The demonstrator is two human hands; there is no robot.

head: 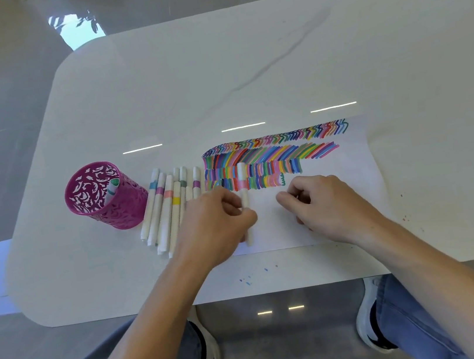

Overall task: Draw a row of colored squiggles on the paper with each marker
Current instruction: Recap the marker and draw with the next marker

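A white sheet of paper (339,194) lies on the table, covered along its top with several rows of coloured squiggles (272,155). My left hand (221,227) pinches a white marker with a pink band (243,184), which stands roughly upright over the paper's left part. My right hand (322,203) rests on the paper just right of it, fingers curled, holding nothing that I can see. The lowest row ends in a green squiggle (282,179) just above my right hand.
Several white markers with coloured bands (166,208) lie side by side left of the paper. A magenta cut-out pen cup (103,196) with one green marker (112,187) inside stands further left. Small ink specks dot the table's near edge (253,275).
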